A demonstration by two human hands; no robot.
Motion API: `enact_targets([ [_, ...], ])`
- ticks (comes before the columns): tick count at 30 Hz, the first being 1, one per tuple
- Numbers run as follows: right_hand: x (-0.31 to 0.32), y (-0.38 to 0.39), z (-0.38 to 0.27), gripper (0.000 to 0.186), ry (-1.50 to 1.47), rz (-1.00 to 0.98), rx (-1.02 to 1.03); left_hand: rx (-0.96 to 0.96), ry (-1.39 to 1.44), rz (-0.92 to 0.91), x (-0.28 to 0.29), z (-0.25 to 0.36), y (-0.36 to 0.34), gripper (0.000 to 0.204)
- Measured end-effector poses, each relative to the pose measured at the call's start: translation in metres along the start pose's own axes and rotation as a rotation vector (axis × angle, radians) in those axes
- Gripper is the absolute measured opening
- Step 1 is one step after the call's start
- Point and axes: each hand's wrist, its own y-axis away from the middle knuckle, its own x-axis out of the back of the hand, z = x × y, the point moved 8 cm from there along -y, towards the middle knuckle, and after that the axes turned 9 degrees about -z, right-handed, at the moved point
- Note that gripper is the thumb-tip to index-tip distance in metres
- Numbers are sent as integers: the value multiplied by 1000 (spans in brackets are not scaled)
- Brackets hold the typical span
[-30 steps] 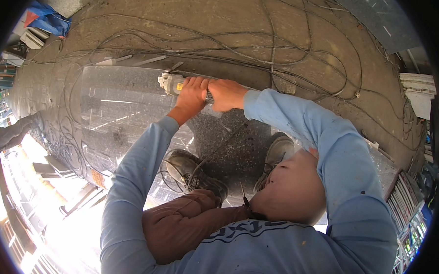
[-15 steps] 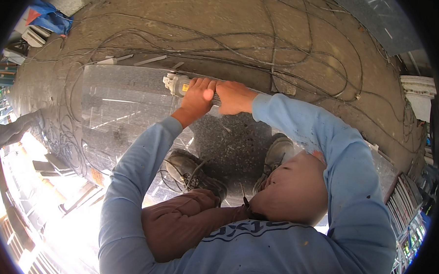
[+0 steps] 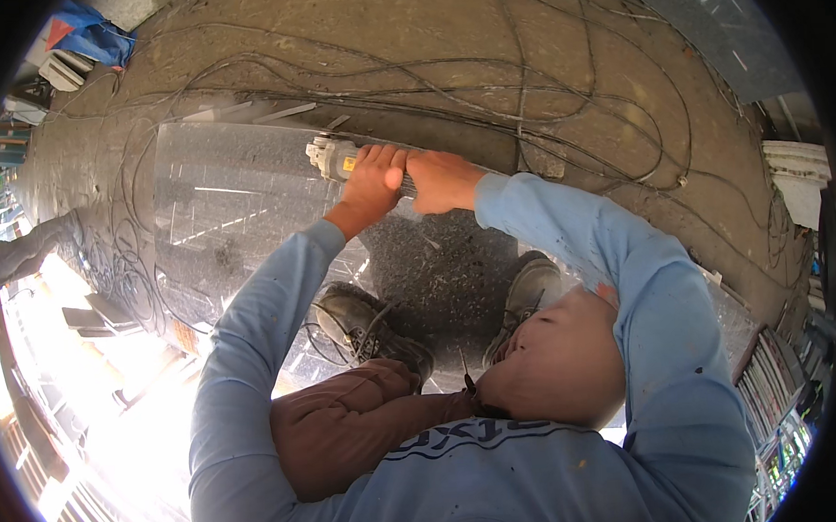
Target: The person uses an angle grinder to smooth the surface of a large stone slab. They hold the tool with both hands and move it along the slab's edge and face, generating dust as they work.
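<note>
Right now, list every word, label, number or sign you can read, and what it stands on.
Blue shirt: dark lettering across the chest, steeply foreshortened; no whole word reads surely.
Handheld power tool: yellow label, too small to read.
Nothing else shows clearly readable text.

Grinder head (image 3: 320, 157) dull metal; slab (image 3: 212, 206) smooth, glossy.

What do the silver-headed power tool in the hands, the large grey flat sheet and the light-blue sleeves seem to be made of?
Silver-headed power tool: probably dull cast metal in front, by its grey colour.
Large grey flat sheet: perhaps stone or metal; bright streaks suggest some gloss.
Light-blue sleeves: matte fabric, shown by soft wrinkles.
</note>
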Motion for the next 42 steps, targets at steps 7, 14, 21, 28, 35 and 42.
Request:
enact_targets([
  [7, 5, -21, -15, 38, -16, -77, 17, 43, -19, -47, -7, -28, 6, 58],
  [14, 4, -3, -5, 38, -6, -6, 20, -23, 0, 13, 5, -3, 0, 59],
  [21, 2, 22, 6, 45, 18, -35, -43, -21, 19, 67, 5, 22, -6, 51],
  [28, 3, 15, 5, 45, 7, -15, -8, -5, 29, 35, -1, 11, -5, 49],
  [35, -1, -7, -1, 40, -17, -16, 1, 33, 17, -29, -11, -13, 2, 56],
  [42, 2, -19, -3, 38, -3, -36, -7, 27, 19, -34, -9, -25, 2, 64],
])
